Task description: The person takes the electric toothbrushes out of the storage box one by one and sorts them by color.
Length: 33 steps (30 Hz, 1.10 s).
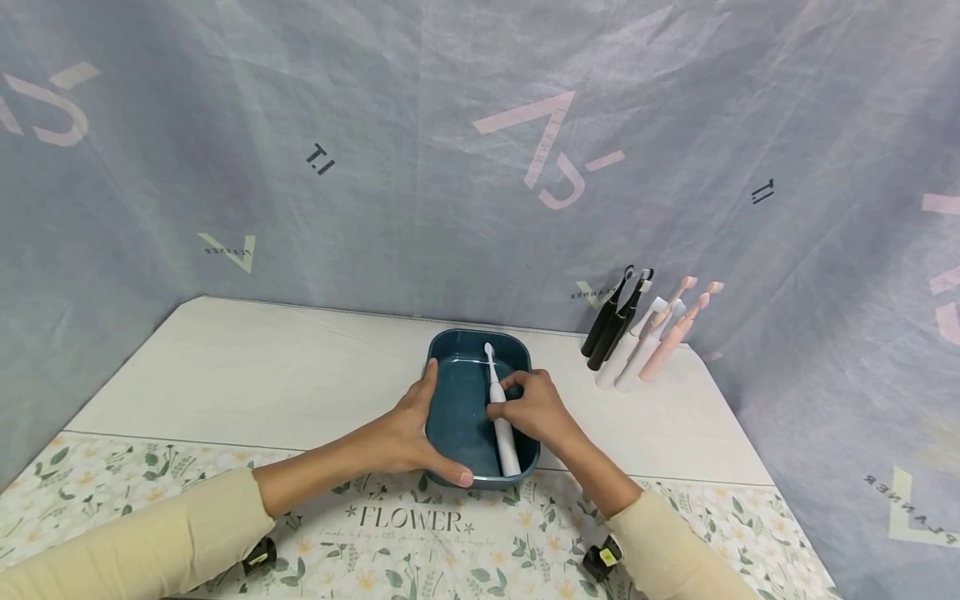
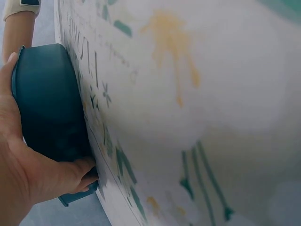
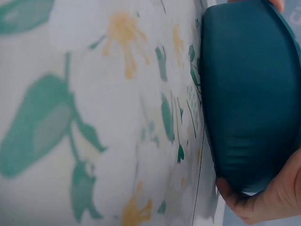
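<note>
A dark teal rectangular bin [image 1: 461, 392] lies on the table mat, its open top facing up. Inside, along its right side, a white electric toothbrush [image 1: 506, 446] leans with its brush head toward the far wall. My left hand [image 1: 405, 433] grips the bin's left side, with the thumb near the front corner and the fingers along the wall. My right hand [image 1: 536, 408] reaches over the right rim and pinches the toothbrush handle near its top. In the right wrist view a finger of the right hand [image 3: 277, 197] touches the bin's outer wall; the toothbrush is hidden there.
Black electric toothbrushes [image 1: 611, 333], white ones [image 1: 630, 358] and pink ones [image 1: 663, 354] stand upright in a group at the back right. Behind the table hangs a grey printed curtain [image 1: 420, 167]. A floral mat [image 1: 420, 550] covers the table's front part.
</note>
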{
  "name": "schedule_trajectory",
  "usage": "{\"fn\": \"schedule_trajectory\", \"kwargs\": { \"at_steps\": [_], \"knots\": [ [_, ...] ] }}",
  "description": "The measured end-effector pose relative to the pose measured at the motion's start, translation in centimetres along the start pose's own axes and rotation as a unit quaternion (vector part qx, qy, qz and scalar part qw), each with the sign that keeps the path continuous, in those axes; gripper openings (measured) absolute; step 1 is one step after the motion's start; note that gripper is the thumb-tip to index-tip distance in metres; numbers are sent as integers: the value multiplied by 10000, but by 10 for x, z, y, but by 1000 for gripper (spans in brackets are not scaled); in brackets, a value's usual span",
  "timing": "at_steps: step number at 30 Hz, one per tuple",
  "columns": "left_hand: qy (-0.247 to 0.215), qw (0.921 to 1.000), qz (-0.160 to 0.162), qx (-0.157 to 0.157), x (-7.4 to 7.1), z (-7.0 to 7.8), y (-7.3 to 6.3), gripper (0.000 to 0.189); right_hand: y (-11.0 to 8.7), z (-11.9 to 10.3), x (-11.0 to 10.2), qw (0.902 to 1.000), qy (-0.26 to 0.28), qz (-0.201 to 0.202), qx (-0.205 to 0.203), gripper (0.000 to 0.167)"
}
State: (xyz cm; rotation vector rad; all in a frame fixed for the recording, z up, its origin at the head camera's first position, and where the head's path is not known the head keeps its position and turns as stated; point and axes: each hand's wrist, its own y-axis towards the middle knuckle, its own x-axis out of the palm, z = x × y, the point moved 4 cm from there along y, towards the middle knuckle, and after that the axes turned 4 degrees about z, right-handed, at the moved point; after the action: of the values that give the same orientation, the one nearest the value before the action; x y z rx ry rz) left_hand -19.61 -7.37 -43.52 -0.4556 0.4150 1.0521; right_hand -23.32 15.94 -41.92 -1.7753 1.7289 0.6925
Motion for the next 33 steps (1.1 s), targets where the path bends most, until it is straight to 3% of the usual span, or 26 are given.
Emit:
{"fn": "schedule_trajectory", "kwargs": {
  "at_steps": [14,33],
  "knots": [
    [23,10000,62,19,2,2,0,179,-2,2,-15,9977,590,102,-322,42],
    [-2,9999,127,-10,3,-1,2,180,-10,9,-29,9938,1053,320,-136,53]
  ]
}}
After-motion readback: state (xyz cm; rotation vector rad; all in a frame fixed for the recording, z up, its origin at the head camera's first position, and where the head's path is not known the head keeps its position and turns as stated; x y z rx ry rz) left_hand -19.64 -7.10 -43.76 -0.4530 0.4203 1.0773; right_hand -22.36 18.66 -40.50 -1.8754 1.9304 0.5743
